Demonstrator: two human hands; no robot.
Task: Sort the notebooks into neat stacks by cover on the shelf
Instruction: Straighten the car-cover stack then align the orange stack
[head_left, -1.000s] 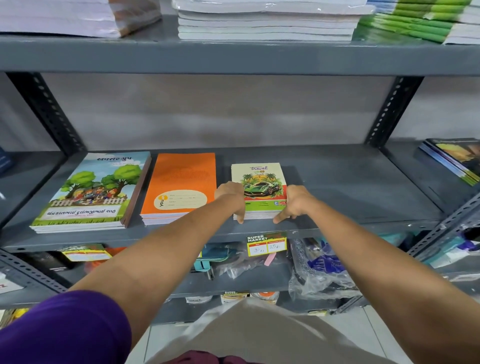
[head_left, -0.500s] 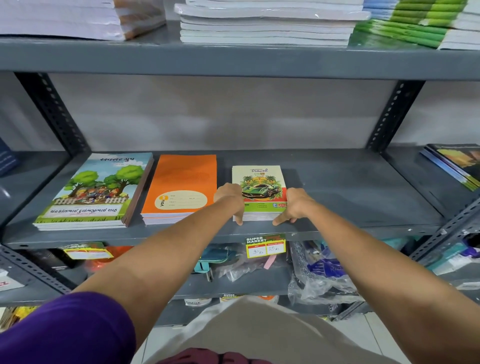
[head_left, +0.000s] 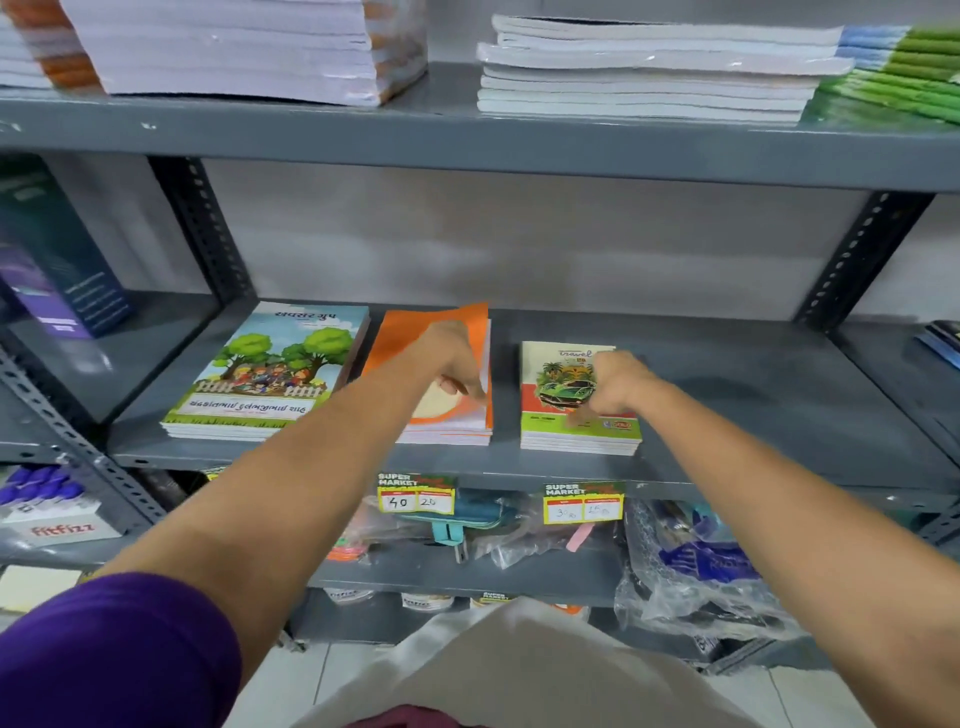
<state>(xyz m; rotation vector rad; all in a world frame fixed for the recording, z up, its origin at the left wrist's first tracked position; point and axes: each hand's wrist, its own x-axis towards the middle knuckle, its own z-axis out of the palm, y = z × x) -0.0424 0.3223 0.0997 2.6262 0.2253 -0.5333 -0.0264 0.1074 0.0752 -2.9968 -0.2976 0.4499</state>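
Three notebook stacks lie on the grey middle shelf (head_left: 753, 410): a tree-cover stack (head_left: 260, 374) at left, an orange stack (head_left: 410, 332) in the middle, and a smaller green-car-cover stack (head_left: 545, 421) to the right. My left hand (head_left: 457, 369) is over the right edge of the orange stack, fingers pinched on the top orange notebook, whose cover is tilted up. My right hand (head_left: 608, 387) rests on top of the car-cover stack with curled fingers, one finger pointing down at the cover.
The upper shelf holds white paper stacks (head_left: 234, 47) (head_left: 649, 67) and green-edged books (head_left: 909, 73). Boxes (head_left: 57, 280) stand at left, more books at far right. Price tags (head_left: 415, 493) hang on the shelf lip; bagged goods (head_left: 691, 571) lie below.
My left hand left the car-cover stack and moved left onto the orange stack, lifting its top notebook. My right hand slid from the stack's front corner onto its cover. The camera moved closer.
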